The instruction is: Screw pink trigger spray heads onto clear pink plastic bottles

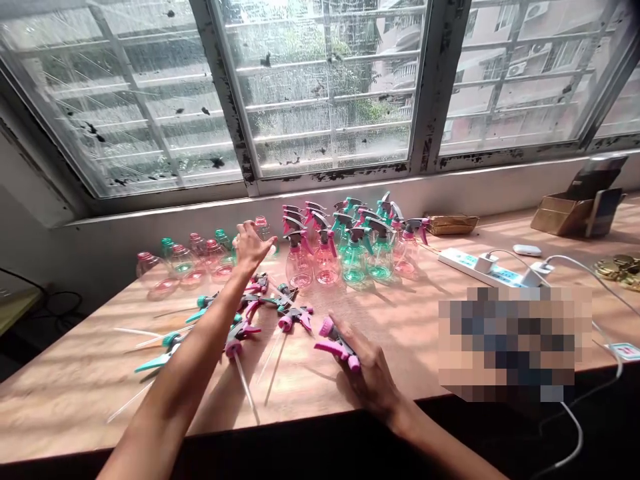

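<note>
My left hand (250, 248) is stretched toward the back of the table, thumb and fingers spread. Just behind it stands a clear bottle with a pink neck (261, 225); whether the fingers touch it I cannot tell. Near the front edge, my right hand (373, 370) is wrapped round a pink and grey trigger spray head (337, 347), its pink collar pointing up and left. Between my arms lie several loose spray heads, among them a pink one (295, 319) and a green one (173, 340), with thin tubes. Open pink and green bottles (183, 263) stand at the left.
Several pink and green bottles with spray heads fitted (354, 257) stand in rows below the window. To their right are a white power strip (480, 267) with plugs and cables, an earbud case (527, 251), a cardboard box (555, 213) and gold-coloured pieces (623, 268).
</note>
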Motion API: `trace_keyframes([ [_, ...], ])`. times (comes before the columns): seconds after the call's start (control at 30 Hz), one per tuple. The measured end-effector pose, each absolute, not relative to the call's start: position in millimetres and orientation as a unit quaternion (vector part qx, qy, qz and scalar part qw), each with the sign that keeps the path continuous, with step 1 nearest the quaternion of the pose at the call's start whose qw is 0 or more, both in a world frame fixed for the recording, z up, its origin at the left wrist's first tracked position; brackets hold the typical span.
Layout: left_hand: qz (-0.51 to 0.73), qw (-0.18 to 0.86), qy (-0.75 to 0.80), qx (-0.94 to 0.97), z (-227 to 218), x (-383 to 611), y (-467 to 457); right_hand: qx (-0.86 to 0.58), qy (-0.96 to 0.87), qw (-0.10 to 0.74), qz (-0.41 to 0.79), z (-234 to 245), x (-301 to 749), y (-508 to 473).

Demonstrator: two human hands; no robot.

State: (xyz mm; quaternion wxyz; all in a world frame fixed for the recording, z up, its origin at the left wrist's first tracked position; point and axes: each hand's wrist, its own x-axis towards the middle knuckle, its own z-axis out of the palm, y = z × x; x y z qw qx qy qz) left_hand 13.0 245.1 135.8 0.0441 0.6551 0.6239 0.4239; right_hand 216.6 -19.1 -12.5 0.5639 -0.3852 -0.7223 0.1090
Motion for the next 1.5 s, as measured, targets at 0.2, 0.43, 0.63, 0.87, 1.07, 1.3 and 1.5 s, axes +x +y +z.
trace_keyframes([
  [0.2,0.472,0.305,0.509,0.652,148.2,-21.4,148.2,-0.332,-0.671,0.651,0.125,-21.3,212.0,-24.4],
  [0.43,0.411,0.538,0.413,0.609,64.1,44.1,54.7,-0.271,-0.563,0.766,0.151,-31.3,214.3,-29.3],
  [0.63,0.403,0.543,0.431,0.598,45.6,58.9,94.0,-0.278,-0.575,0.750,0.173,-39.4,217.4,-30.3],
  [0.87,0.400,0.494,0.500,0.589,53.9,9.9,106.3,-0.321,-0.556,0.741,0.198,-45.0,222.8,-29.2],
  [1.07,0.442,0.418,0.421,0.672,90.4,-13.2,42.7,-0.422,-0.473,0.745,0.208,-15.0,248.4,-26.9],
  [1.3,0.398,0.050,0.357,0.844,41.0,8.1,-34.5,-0.399,-0.318,0.824,0.245,20.7,297.0,-37.5],
  [1.5,0.360,-0.044,0.350,0.864,19.5,9.2,-23.3,-0.508,-0.278,0.785,0.221,9.2,325.9,-48.0],
])
